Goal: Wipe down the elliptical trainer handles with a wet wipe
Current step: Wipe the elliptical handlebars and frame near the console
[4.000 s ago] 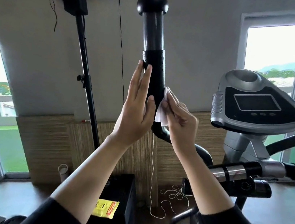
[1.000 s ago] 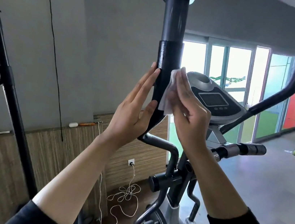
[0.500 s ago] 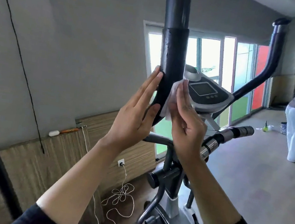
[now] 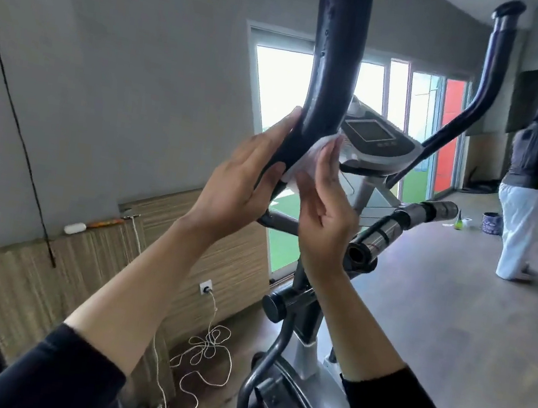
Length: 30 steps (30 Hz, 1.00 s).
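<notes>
The right hand (image 4: 322,223) presses a wet wipe (image 4: 304,160) against the elliptical's left handle (image 4: 327,73); the left hand (image 4: 240,179), fingers together, apparently braces it.

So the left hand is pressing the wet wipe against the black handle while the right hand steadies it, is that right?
Not quite: the hands are swapped. In the head view, the right hand presses the wet wipe against the black handle, while the left hand steadies it.
</notes>
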Each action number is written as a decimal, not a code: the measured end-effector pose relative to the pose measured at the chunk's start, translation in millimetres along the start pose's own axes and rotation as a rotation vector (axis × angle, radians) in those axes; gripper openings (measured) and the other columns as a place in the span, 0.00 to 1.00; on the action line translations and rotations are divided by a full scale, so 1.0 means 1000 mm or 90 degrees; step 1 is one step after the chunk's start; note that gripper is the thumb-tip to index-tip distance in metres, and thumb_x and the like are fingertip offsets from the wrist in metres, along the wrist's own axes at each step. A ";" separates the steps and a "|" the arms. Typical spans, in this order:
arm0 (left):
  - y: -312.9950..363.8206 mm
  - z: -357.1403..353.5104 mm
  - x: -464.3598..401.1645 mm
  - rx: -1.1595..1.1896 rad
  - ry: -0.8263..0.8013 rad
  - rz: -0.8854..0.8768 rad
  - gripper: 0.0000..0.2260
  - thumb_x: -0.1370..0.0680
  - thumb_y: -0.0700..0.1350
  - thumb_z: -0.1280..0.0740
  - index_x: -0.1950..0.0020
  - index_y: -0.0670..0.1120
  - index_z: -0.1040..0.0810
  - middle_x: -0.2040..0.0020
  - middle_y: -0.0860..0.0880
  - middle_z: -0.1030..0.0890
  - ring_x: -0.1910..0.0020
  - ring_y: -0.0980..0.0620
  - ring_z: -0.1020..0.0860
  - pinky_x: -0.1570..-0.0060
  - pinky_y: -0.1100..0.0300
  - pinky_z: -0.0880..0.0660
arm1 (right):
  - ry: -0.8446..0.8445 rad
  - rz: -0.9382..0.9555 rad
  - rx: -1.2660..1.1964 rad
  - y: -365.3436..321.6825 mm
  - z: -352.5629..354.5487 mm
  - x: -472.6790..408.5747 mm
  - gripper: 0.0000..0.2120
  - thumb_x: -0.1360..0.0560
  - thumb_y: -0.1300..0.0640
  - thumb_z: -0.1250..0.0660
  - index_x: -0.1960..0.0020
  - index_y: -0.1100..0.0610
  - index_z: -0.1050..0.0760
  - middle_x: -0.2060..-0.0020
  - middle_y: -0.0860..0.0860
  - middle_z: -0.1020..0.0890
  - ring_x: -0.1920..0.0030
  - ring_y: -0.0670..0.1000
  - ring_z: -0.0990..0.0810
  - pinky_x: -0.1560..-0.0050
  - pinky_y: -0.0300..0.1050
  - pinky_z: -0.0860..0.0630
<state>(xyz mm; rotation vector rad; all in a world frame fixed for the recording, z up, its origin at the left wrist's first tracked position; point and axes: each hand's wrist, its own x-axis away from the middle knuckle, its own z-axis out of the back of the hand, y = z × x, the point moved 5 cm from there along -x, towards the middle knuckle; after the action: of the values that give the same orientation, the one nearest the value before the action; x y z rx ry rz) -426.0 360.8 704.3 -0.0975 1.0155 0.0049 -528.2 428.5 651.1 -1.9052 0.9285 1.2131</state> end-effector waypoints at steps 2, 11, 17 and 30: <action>-0.006 -0.001 0.004 -0.005 -0.002 0.009 0.27 0.19 0.39 0.41 0.23 0.54 0.47 0.28 0.48 0.29 0.32 0.49 0.28 0.34 0.51 0.28 | -0.011 -0.018 -0.011 0.005 -0.006 0.012 0.22 0.27 0.72 0.32 0.34 0.71 0.33 0.36 0.69 0.30 0.32 0.39 0.33 0.38 0.34 0.29; -0.024 -0.008 0.012 0.018 -0.028 0.031 0.23 0.18 0.46 0.42 0.24 0.55 0.46 0.32 0.45 0.26 0.36 0.46 0.25 0.39 0.44 0.25 | 0.051 -0.069 -0.047 0.008 -0.016 0.021 0.22 0.27 0.72 0.33 0.34 0.69 0.33 0.36 0.68 0.29 0.32 0.53 0.30 0.37 0.44 0.27; -0.034 -0.009 0.009 0.059 -0.069 0.050 0.22 0.19 0.51 0.43 0.25 0.57 0.44 0.33 0.45 0.25 0.36 0.44 0.24 0.41 0.40 0.25 | 0.044 -0.078 0.000 0.006 -0.020 0.033 0.23 0.28 0.73 0.31 0.35 0.68 0.33 0.38 0.70 0.28 0.36 0.62 0.26 0.38 0.48 0.25; -0.087 -0.024 0.025 0.216 -0.110 -0.083 0.20 0.16 0.46 0.43 0.24 0.51 0.39 0.33 0.54 0.26 0.38 0.49 0.23 0.40 0.49 0.23 | 0.163 -0.121 0.044 0.007 -0.055 0.072 0.23 0.26 0.72 0.35 0.33 0.66 0.36 0.32 0.53 0.31 0.30 0.53 0.32 0.34 0.50 0.29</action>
<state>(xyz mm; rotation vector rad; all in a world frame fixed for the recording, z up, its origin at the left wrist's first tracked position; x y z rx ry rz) -429.1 270.7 677.2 0.1449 0.8245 -0.2725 -488.2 364.6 601.0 -2.0723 0.8829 0.8311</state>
